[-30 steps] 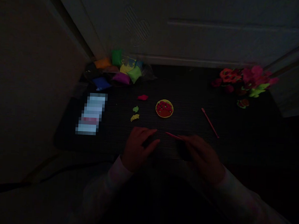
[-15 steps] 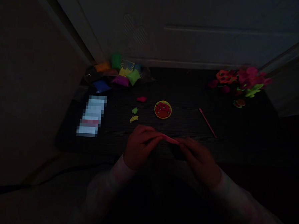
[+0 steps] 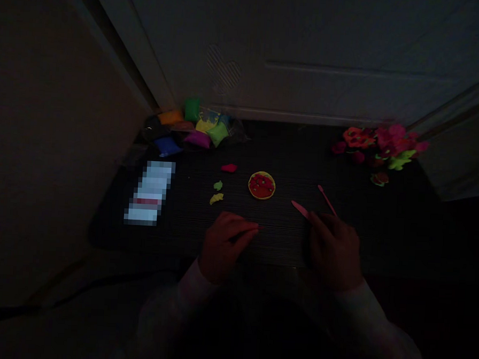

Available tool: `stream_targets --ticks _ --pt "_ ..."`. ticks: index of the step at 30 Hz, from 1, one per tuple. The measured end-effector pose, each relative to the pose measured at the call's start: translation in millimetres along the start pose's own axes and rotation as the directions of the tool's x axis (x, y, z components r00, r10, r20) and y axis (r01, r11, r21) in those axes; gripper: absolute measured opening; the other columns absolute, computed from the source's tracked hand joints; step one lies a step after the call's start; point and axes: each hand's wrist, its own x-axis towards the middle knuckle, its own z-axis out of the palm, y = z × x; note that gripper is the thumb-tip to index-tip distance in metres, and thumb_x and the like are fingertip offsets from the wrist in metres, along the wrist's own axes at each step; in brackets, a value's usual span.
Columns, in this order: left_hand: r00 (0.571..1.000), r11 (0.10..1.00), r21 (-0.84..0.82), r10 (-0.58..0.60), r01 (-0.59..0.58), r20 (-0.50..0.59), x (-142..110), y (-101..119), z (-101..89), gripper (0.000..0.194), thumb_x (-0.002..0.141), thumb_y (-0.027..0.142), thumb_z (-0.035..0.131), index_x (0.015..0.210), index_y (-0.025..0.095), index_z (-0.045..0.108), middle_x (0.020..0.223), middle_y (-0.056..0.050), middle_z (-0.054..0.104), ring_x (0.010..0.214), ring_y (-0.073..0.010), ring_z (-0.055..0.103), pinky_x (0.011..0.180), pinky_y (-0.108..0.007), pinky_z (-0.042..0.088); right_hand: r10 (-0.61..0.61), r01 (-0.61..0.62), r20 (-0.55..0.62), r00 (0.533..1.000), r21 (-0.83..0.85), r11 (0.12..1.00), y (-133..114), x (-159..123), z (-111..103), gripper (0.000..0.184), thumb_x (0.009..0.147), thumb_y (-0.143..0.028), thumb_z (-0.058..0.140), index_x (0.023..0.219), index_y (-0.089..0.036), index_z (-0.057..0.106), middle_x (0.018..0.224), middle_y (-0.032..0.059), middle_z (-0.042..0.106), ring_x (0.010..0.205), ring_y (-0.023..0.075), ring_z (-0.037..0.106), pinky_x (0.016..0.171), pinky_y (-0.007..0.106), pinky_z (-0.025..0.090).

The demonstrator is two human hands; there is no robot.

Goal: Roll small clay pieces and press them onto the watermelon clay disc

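Observation:
The scene is very dark. My right hand point(image 3: 334, 249) is closed around a thin pink modelling tool point(image 3: 301, 209), whose tip points up and left over the dark table point(image 3: 389, 230). My left hand point(image 3: 225, 243) rests on the table with thumb and forefinger pinched together; a tiny red bit seems to show at the fingertips. A round yellow-rimmed clay disc with red pieces point(image 3: 261, 185) lies just beyond both hands. A second pink stick point(image 3: 327, 199) lies on the table by my right hand.
Small clay scraps lie left of the disc: red point(image 3: 229, 168), green point(image 3: 218, 185), yellow point(image 3: 216, 198). Coloured clay packets point(image 3: 194, 129) are piled at the back left, clay flowers point(image 3: 381, 144) at the back right. A blurred rectangular item point(image 3: 149, 193) lies at left. A pale door stands behind.
My right hand has pulled away to the right with the pink tool, whose tip was at my left fingers half a second ago. My left hand stays in place, pinched.

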Motion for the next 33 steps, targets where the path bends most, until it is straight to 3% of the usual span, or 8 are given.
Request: stream_targets --ticks 4,8,12,15,18,23,28,33 --pt "0.977 0.978 0.038 0.208 -0.206 -0.040 -0.6 7.5 -4.1 0.012 0.070 0.012 0.060 0.080 0.017 0.063 0.071 0.000 0.065 0.068 -0.0105 0.056 0.066 -0.026 0.047 0.141 -0.147 0.041 0.989 0.354 0.924 -25.2 2.2 -17.3 0.026 0.080 -0.026 0.043 0.102 -0.021 0.056 0.102 0.0106 0.053 0.096 0.0241 0.048 0.080 0.042 0.038" --pt "0.956 0.957 0.020 0.291 -0.291 -0.043 -2.8 18.7 -7.0 0.013 0.069 0.010 0.060 0.080 0.017 0.062 0.072 0.000 0.066 0.070 -0.0105 0.056 0.067 -0.025 0.048 0.094 -0.503 0.519 0.849 0.742 0.443 -58.4 6.9 -33.2 0.026 0.083 -0.034 0.039 0.091 -0.021 0.060 0.081 0.0030 0.063 0.075 0.0149 0.057 0.068 0.029 0.045" --pt "0.954 0.954 -0.027 0.298 -0.299 -0.009 -4.8 24.3 -8.7 0.017 0.069 0.007 0.059 0.083 0.017 0.060 0.074 -0.001 0.066 0.070 -0.0095 0.057 0.068 -0.024 0.048 0.104 -0.640 0.632 0.768 0.751 0.163 -76.6 14.1 -34.9 0.020 0.075 -0.037 0.052 0.074 -0.019 0.060 0.064 -0.0016 0.061 0.064 0.0115 0.056 0.062 0.023 0.045" --pt "0.974 0.970 -0.094 0.225 -0.222 0.021 -6.9 25.5 -9.7 0.019 0.068 0.011 0.061 0.085 0.018 0.060 0.076 -0.001 0.067 0.069 -0.0109 0.059 0.070 -0.027 0.048 0.131 -0.652 0.639 0.758 0.744 0.148 -78.2 17.6 -33.4 0.016 0.072 -0.035 0.056 0.071 -0.020 0.060 0.063 -0.0029 0.061 0.063 0.0102 0.055 0.060 0.021 0.044" --pt "0.997 0.981 -0.185 -0.037 0.049 0.064 -10.1 27.4 -9.7 0.029 0.066 0.018 0.063 0.095 0.019 0.057 0.078 -0.001 0.067 0.073 -0.0136 0.060 0.069 -0.027 0.049 0.143 -0.624 0.608 0.781 0.760 0.179 -77.7 18.0 -33.7 0.015 0.073 -0.034 0.055 0.072 -0.020 0.061 0.065 -0.0024 0.062 0.063 0.0103 0.056 0.060 0.021 0.044" --pt "0.912 0.866 -0.288 -0.383 0.410 0.146 -11.9 32.7 -6.8 0.031 0.067 0.018 0.061 0.097 0.021 0.057 0.073 0.002 0.066 0.068 -0.0115 0.061 0.065 -0.022 0.050 0.187 -0.619 0.590 0.785 0.752 0.225 -80.8 16.5 -33.9 0.016 0.072 -0.035 0.056 0.075 -0.020 0.061 0.069 -0.0005 0.062 0.066 0.0119 0.056 0.062 0.022 0.044" --pt "0.837 0.781 -0.299 -0.518 0.548 0.179 -10.1 35.3 -6.2 0.028 0.065 0.021 0.063 0.092 0.019 0.059 0.073 0.001 0.067 0.068 -0.0129 0.062 0.067 -0.023 0.050 0.224 -0.634 0.595 0.772 0.750 0.190 -81.4 16.8 -31.8 0.014 0.069 -0.034 0.060 0.074 -0.020 0.061 0.068 -0.0017 0.062 0.066 0.0110 0.056 0.062 0.021 0.043" --pt "0.811 0.737 -0.343 -0.554 0.583 0.188 -10.8 33.0 -7.4 0.023 0.064 0.021 0.063 0.087 0.020 0.061 0.075 0.001 0.068 0.070 -0.0131 0.063 0.066 -0.022 0.051 0.240 -0.660 0.622 0.745 0.740 0.131 -78.9 18.8 -33.0 0.013 0.069 -0.033 0.061 0.071 -0.020 0.061 0.062 -0.0037 0.060 0.061 0.0094 0.054 0.058 0.019 0.042"
